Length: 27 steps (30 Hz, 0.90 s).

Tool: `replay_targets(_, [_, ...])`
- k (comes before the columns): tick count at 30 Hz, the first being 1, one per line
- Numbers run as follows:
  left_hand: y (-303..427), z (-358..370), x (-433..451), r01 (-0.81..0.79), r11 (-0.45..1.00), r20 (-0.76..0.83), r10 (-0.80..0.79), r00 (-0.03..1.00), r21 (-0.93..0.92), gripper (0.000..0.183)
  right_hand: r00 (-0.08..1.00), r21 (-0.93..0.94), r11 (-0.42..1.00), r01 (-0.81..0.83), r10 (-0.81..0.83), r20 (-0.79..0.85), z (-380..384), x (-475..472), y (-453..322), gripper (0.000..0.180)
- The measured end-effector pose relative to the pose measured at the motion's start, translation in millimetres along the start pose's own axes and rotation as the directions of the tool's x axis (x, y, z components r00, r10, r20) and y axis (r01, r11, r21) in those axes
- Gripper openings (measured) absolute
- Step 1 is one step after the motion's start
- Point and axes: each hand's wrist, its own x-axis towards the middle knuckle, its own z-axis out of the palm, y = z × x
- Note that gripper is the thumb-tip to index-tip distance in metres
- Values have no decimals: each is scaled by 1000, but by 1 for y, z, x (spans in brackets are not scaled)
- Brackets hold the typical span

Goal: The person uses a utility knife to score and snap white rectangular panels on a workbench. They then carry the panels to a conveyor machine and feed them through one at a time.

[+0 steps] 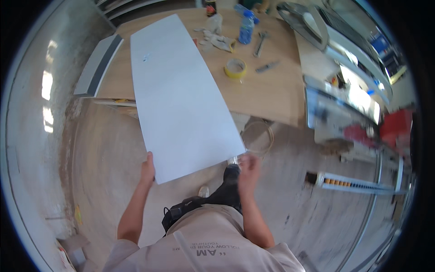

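Observation:
A large white panel reaches from above the wooden worktable out over the floor towards me. My left hand grips its near left edge, with the thumb on the top face. Close to the near right corner is my right hand, blurred by motion. Its fingers look bent, and I cannot tell whether they touch the panel. A small mark shows near the panel's far end.
A grey-white block-like piece lies at the table's left edge. On the table are yellow tape, a utility knife, a wrench, gloves and a water bottle. A conveyor-like roller track stands right.

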Motion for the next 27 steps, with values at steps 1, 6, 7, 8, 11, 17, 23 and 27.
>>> replay_targets(1, [-9, 6, -24, -53, 993, 89, 63, 994, -109, 86, 964, -12, 976, -216, 215, 157, 5, -44, 13, 25])
replay_targets(6, [-45, 22, -142, 136, 952, 539, 34, 842, -273, 69, 818, 253, 815, -521, 392, 421, 25, -183, 25, 37])
replay_targets(7, [-50, 26, -152, 201, 938, 651, 34, 758, -284, 65, 928, 447, 819, -360, 264, 265, 18, -201, 21, 34])
replay_targets(8, [-49, 32, -151, 166, 945, 650, 60, 757, -281, 61, 911, 489, 770, -410, 362, 195, 4, -212, 16, 33])
replay_targets(11, [-33, 38, -108, 205, 836, 584, 160, 796, -508, 51, 913, 524, 775, -354, 408, 13, -47, -237, 1, 27])
replay_targets(17, [81, -1, 93, 54, 744, 333, 232, 914, -666, 54, 890, 27, 988, -150, 147, -432, -133, -258, -41, 29])
replay_targets(23, [77, 20, 91, 110, 537, 305, 289, 907, -836, 56, 931, -75, 996, -54, 23, -365, -251, -226, -58, 25])
replay_targets(27, [50, 3, 30, 147, 529, 318, 247, 916, -835, 55, 958, 46, 998, -34, 46, -284, -364, -177, -66, 31])
